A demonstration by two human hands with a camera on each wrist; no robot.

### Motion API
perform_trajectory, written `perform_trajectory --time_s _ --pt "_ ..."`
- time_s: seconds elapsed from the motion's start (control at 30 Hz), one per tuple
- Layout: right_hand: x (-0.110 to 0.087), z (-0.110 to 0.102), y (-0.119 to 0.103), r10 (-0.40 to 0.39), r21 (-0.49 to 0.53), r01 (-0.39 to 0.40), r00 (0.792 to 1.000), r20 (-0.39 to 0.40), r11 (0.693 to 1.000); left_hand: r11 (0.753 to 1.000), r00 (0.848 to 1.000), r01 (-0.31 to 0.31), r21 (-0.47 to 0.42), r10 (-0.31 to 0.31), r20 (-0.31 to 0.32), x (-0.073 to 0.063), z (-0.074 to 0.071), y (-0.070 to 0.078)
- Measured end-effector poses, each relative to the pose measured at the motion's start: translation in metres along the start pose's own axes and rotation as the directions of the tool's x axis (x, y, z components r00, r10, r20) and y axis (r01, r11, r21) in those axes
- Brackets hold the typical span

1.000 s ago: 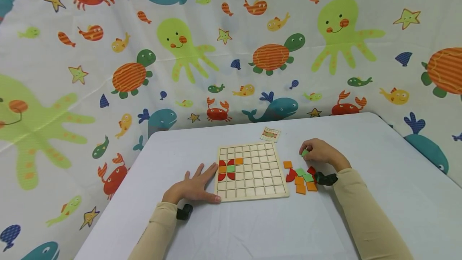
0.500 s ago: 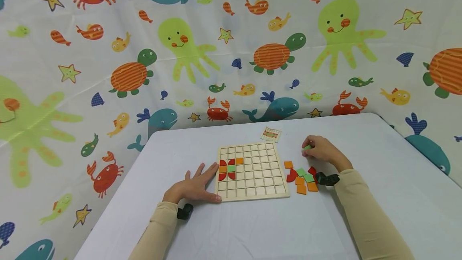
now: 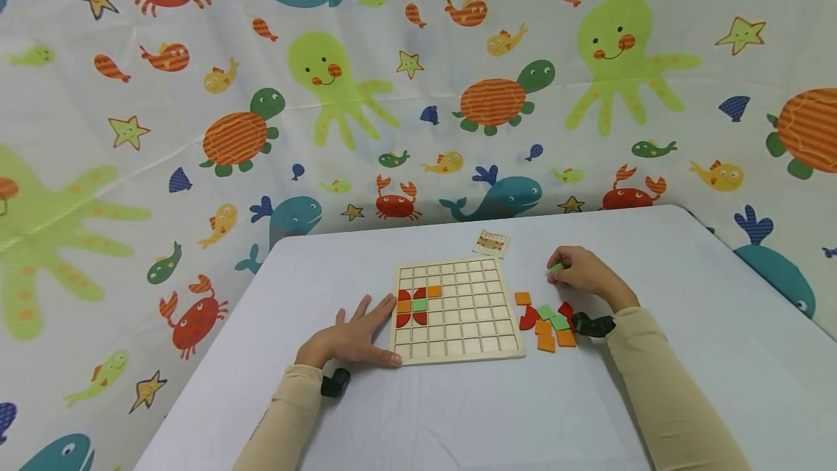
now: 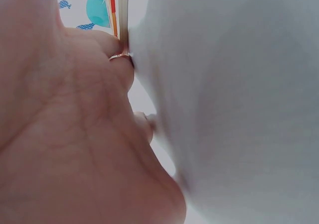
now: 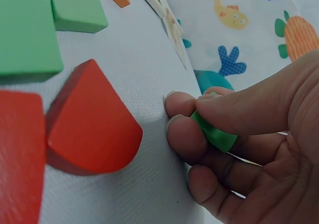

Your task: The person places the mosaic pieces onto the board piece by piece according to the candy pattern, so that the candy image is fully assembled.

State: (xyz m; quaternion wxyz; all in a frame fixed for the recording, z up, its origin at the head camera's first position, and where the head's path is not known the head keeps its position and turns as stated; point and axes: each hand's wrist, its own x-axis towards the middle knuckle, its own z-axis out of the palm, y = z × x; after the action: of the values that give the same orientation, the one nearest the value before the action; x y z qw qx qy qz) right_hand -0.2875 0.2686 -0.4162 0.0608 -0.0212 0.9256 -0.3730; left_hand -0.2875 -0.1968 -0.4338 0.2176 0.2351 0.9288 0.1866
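A wooden grid board (image 3: 467, 325) lies on the table, with red quarter-circle pieces (image 3: 420, 319), orange squares and a green square (image 3: 419, 304) set in cells at its left side. My left hand (image 3: 349, 336) has its fingers spread, touching the board's left edge, with the thumb at the near-left corner. To the right of the board, my right hand (image 3: 582, 271) pinches a green block (image 5: 215, 132) between thumb and fingers, just above the tabletop. Loose near its wrist lie red pieces (image 5: 94, 124), green squares (image 5: 25, 35) and orange squares (image 3: 546, 342).
A small pattern card (image 3: 491, 243) lies beyond the board's far right corner. The white-covered table (image 3: 458, 413) meets a sea-animal curtain (image 3: 418, 107) behind it. Each wrist wears a black camera band (image 3: 593, 324).
My right hand has shifted slightly farther back and to the right with the green block, turning it between the fingers. The left hand and board stay put.
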Motion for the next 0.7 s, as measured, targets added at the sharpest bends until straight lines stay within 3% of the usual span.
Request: perform_trajectory --time_s 0.23,0.4,0.7 --pt "-0.001 0.001 -0.003 -0.001 -0.001 0.001 1.000 0.001 1.000 1.000 1.000 0.006 0.004 -0.006 -0.006 0.008 0.004 -0.009" --pt "-0.002 0.000 -0.005 -0.031 -0.032 0.031 0.999 0.006 0.999 1.000 1.000 -0.008 -0.011 0.008 -0.005 0.006 0.004 -0.008" --pt "-0.001 -0.001 -0.011 -0.099 -0.138 0.099 0.995 0.012 0.985 1.000 1.000 0.011 -0.011 -0.011 0.009 -0.004 -0.005 0.008"
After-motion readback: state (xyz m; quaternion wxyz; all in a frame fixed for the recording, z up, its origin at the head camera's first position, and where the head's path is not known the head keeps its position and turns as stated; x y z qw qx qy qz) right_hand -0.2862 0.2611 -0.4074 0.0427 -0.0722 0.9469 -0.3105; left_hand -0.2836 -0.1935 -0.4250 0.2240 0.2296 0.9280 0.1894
